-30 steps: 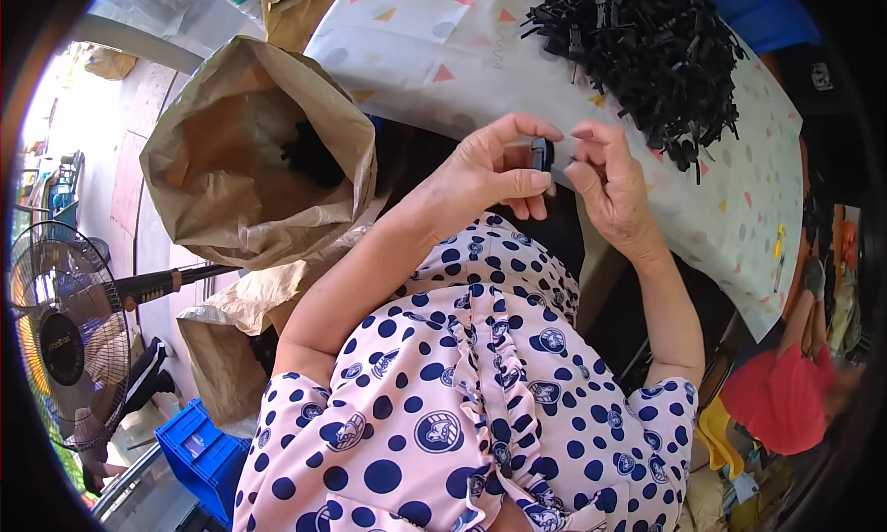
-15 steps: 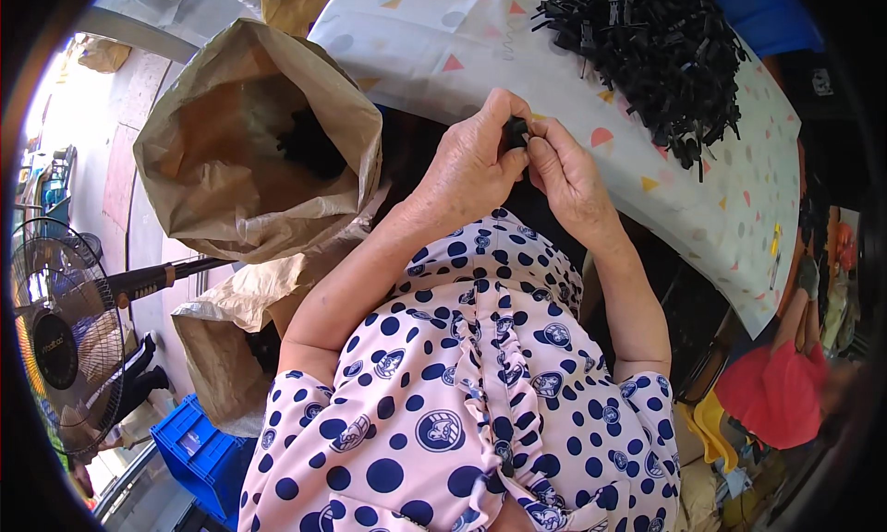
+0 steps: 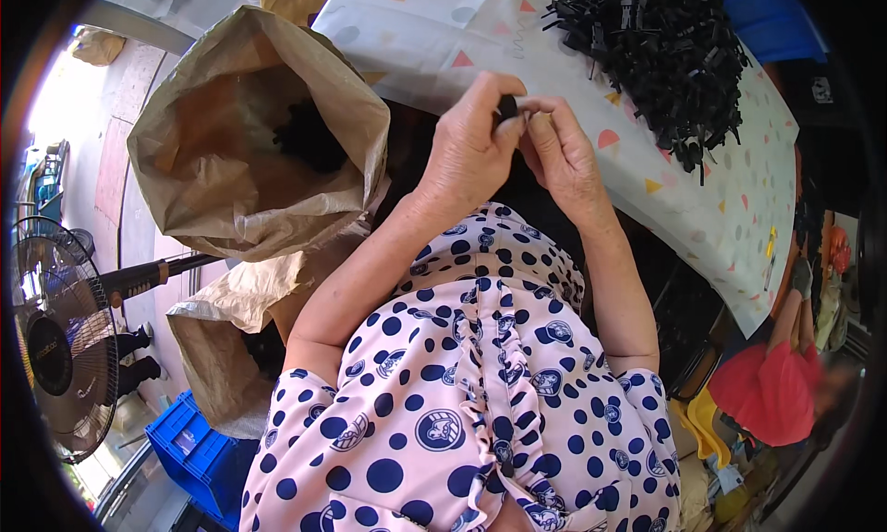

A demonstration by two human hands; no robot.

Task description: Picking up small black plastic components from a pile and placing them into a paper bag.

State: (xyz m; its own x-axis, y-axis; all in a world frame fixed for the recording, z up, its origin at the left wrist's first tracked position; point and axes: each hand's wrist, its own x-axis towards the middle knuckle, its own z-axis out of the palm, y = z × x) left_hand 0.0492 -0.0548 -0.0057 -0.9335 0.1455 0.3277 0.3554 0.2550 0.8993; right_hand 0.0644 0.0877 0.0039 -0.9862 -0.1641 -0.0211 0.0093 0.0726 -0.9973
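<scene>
My left hand (image 3: 469, 144) is closed round a small black plastic piece (image 3: 505, 109), its end showing between thumb and fingers. Right beside it, the thumb and fingers of my right hand (image 3: 565, 155) are pinched together, nearly touching the left fingertips. Whatever lies in that pinch is too small and hidden to make out. Both hands are held in front of my body at the table's near edge. On the table, to the right, rises a heap of black plastic buckles (image 3: 647, 61). Left of my hands stands an open brown sack (image 3: 199, 186) with more black pieces (image 3: 314, 139) inside.
A patterned white cloth covers the table (image 3: 665, 199). Below the sack sits a second brown bag (image 3: 208, 347). A standing fan (image 3: 65, 347) and a blue crate (image 3: 199, 453) are at the left. A person in a red top (image 3: 767, 393) is at the far right.
Both hands have risen slightly, away from my body. The right fingertips have shifted a little off the black piece, which stays in my left hand.
</scene>
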